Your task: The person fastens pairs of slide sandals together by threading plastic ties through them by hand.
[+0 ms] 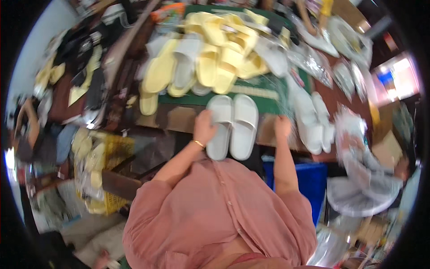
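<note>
A pair of pale grey slide slippers (244, 127) lies side by side at the table's near edge, soles down and toes pointing away from me. My left hand (205, 128) is closed on the outer side of the left slipper. To the right of the pair, my right hand (282, 127) is closed at the table edge on what looks like a clear plastic bag (283, 101); the film is blurred and hard to make out. Beyond them, a heap of yellow slippers (207, 65) with some grey slippers (186, 58) mixed in covers the green mat (257, 93).
Bagged grey slippers (309, 121) lie on the table's right side. A yellow crate (117, 154) stands low at my left, and a blue seat (309, 184) at my right. Another person's arm (307, 18) reaches in at the far right; someone else sits at the left (45, 134).
</note>
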The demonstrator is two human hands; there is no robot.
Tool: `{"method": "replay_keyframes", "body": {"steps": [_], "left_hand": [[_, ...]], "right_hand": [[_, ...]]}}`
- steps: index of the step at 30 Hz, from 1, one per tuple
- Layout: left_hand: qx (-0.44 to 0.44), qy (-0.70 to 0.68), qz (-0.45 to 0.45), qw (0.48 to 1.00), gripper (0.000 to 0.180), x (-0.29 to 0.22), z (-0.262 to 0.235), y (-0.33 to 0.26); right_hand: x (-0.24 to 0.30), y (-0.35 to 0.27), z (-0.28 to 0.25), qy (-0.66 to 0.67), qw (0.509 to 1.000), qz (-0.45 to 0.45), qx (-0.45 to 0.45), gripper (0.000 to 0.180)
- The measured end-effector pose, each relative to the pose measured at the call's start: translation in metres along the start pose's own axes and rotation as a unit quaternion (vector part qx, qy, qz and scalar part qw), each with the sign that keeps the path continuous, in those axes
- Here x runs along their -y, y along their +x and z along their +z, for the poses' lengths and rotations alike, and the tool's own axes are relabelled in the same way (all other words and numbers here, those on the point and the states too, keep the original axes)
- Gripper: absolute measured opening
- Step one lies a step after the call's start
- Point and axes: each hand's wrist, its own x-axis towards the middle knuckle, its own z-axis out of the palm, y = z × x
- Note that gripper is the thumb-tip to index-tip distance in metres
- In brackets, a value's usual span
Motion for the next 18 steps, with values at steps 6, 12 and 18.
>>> {"method": "replay_keyframes", "body": {"steps": [6, 12, 18], "left_hand": [[0.033, -0.053, -0.048, 0.997, 0.055, -0.014, 0.001, -0.009], [0.0, -0.077, -0.101, 0.992, 0.05, -0.024, -0.021, -0.023], [-0.036, -0.108, -0.066, 0.991, 0.045, -0.034, -0.024, -0.018]], "right_hand": [[-0.048, 0.018, 0.013, -0.009, 0.996, -0.091, -0.003, 0.029], [-0.049, 0.038, 0.025, -0.019, 0.998, -0.054, 0.0, 0.026], [-0.064, 0.057, 0.024, 0.268, 0.959, 0.004, 0.087, 0.018]]}}
